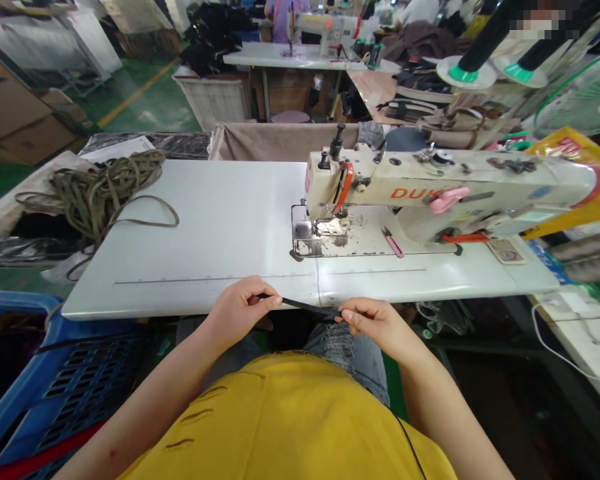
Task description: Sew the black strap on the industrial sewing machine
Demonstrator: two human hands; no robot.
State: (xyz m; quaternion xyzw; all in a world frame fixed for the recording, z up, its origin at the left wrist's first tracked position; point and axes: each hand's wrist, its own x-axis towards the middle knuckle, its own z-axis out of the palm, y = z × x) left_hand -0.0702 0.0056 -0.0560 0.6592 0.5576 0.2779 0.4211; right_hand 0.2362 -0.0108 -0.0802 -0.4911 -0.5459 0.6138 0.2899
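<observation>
Head view: left hand (237,313) and right hand (375,323) fingers pinch dark strap (307,307) ends, table (220,227) edge.

The table (220,227) has a smooth, semi-gloss white laminate top. The sewing machine (430,190) is cream-painted metal, its bed chipped and worn, with a bright metal needle plate (304,232). The strap (307,307) is dark, matt woven cloth. The cord bundle (105,190) is dull olive webbing. The crate (80,373) is blue moulded plastic.

Strap (307,307) ends hidden inside fingers (353,313)
</observation>
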